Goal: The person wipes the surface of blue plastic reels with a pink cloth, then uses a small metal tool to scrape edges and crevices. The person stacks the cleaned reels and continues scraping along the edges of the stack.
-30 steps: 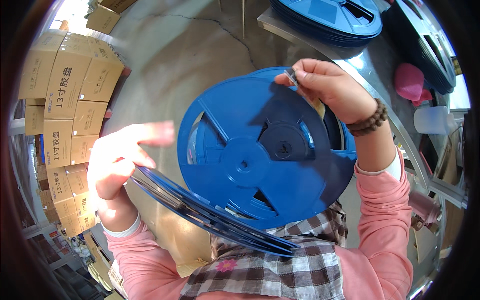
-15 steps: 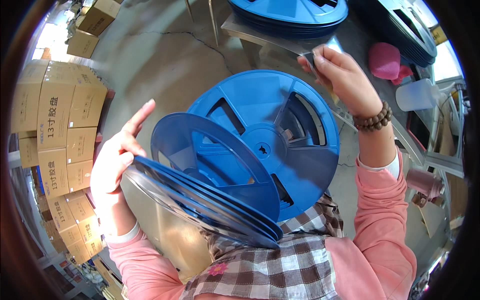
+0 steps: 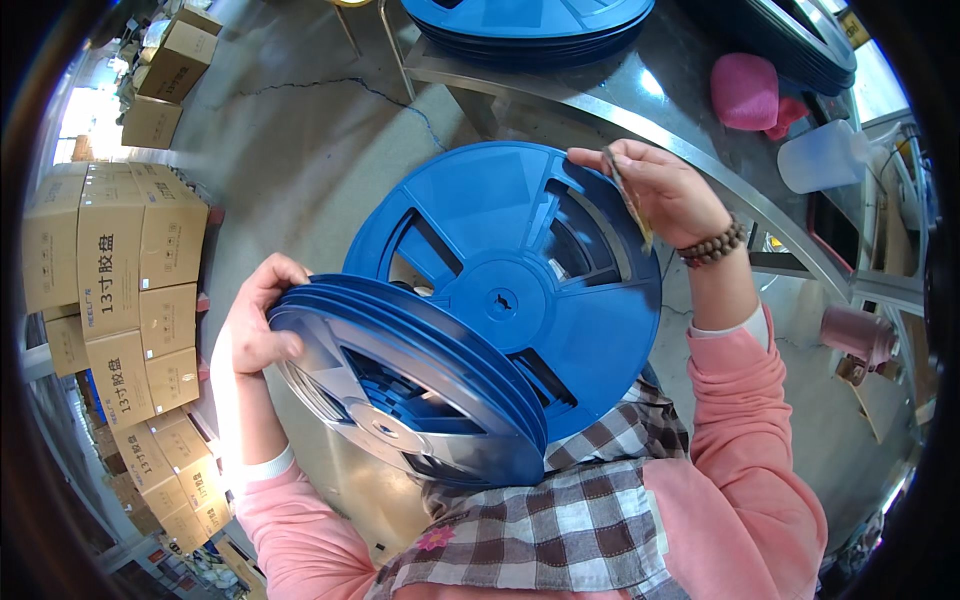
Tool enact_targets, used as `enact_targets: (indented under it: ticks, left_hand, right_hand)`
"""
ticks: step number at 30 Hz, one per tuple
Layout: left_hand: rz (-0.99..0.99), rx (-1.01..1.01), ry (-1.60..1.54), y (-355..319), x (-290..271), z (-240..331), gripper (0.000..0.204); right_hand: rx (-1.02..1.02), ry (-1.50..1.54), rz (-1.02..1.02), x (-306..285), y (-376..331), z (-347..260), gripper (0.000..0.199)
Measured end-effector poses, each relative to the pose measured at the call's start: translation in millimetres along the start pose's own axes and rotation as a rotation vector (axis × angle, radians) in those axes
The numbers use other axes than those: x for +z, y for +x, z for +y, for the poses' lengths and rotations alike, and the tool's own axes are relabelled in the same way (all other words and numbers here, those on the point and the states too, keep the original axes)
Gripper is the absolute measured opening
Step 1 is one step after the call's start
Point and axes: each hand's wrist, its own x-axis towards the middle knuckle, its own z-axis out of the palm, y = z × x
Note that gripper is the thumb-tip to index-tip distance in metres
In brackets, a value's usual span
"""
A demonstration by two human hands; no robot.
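Observation:
My left hand (image 3: pixel 262 325) grips the left rim of several blue plastic reels (image 3: pixel 455 418), thumb on the near face and fingers behind. The reels tilt together, and their lower edge rests against my checked apron (image 3: pixel 540 530). Behind them lies a large blue reel (image 3: pixel 480 215) with cut-out windows and a small centre hole, partly covered by the tilted ones. Over its upper right rim, my right hand (image 3: pixel 665 190) pinches a thin, narrow blade-like tool (image 3: pixel 626 185) with a yellowish lower end. I cannot make out its exact kind.
A metal-edged table (image 3: pixel 560 98) ahead carries stacked blue reels (image 3: pixel 535 40), a pink roll (image 3: pixel 744 92) and a white plastic bottle (image 3: pixel 822 160). Cardboard boxes (image 3: pixel 110 250) are piled at left. A pinkish jar (image 3: pixel 857 335) stands at right.
My left hand has closed round the rim, bringing the leaning reel back against the others. My right hand has come lower and nearer the large reel with the thin tool.

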Motion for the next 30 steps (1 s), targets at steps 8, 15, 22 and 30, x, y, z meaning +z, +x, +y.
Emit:
enact_targets:
  ticks: [8, 15, 22, 30]
  left_hand:
    - [0.053, -0.090, 0.234, -9, 11, 30, 0.046]
    - [-0.249, -0.007, 0.466, 75, 44, 64, 0.034]
    - [-0.241, -0.067, 0.445, 143, 71, 54, 0.036]
    - [-0.082, 0.167, 0.565, 133, 62, 36, 0.049]
  right_hand:
    - [-0.019, 0.218, 0.008, 0, 8, 13, 0.017]
    - [0.083, 0.369, -0.048, 0, 11, 12, 0.020]
    - [0.089, 0.400, -0.212, 8, 19, 10, 0.022]
    - [0.144, 0.513, -0.122, 24, 16, 6, 0.024]
